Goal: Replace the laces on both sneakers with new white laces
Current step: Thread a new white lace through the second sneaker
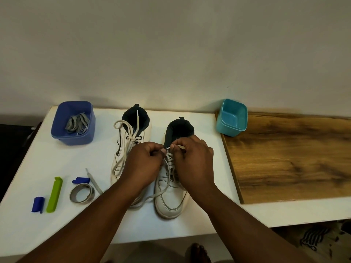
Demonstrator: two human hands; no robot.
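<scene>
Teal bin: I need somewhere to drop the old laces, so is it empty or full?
Empty. The teal bin stands upright at the wood board's corner, and its bare bottom shows with nothing inside.

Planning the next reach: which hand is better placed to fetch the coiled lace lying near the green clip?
Left. The left hand is nearer the coiled lace on the table's left side; the right hand would have to cross over both sneakers.

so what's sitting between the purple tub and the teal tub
In the head view, the two white sneakers: left sneaker and right sneaker, both hands on the right one's lace.
</scene>
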